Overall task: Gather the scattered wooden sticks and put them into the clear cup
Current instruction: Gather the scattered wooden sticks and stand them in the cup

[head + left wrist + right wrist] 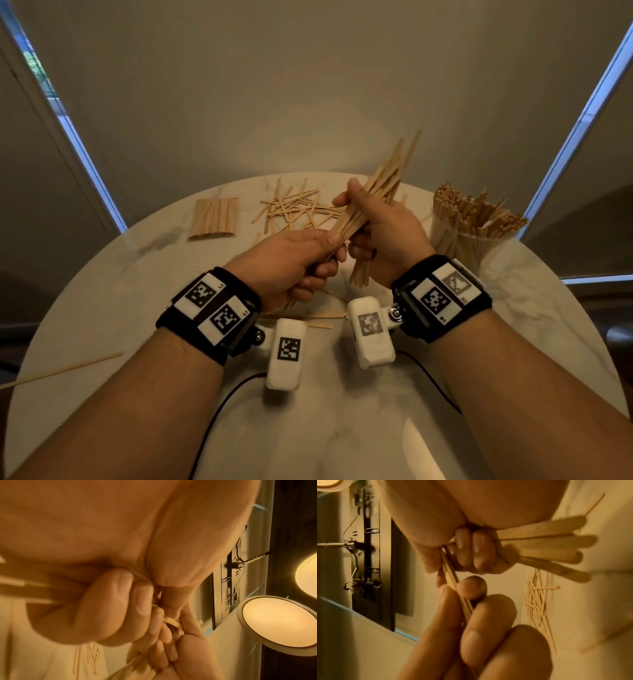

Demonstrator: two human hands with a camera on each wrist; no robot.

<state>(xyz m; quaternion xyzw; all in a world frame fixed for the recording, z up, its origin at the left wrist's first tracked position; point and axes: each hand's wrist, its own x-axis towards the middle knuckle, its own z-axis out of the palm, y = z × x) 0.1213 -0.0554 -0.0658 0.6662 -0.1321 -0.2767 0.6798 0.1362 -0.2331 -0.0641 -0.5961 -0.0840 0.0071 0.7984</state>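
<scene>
Since both hands share it: bundle of thin pale wooden sticks (368, 209), long axis toward one o'clock.
Right hand (383, 226): fist clasps bundle.
Left hand (294, 260): pinches lower ends.
Clear plastic cup (469, 246): three o'clock, nearer right hand.
Loose sticks (294, 209): eleven o'clock.

right hand (380, 233): grips stick bundle (373, 192) (tilted) | left hand (291, 263): pinches its lower end | clear cup (469, 240): right, full

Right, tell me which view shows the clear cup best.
The head view. The clear cup stands at the table's right edge, crammed with sticks, just beyond the right hand. Neither wrist view shows the cup; they show mostly fingers, held sticks and, in the right wrist view, loose sticks on the table.
</scene>
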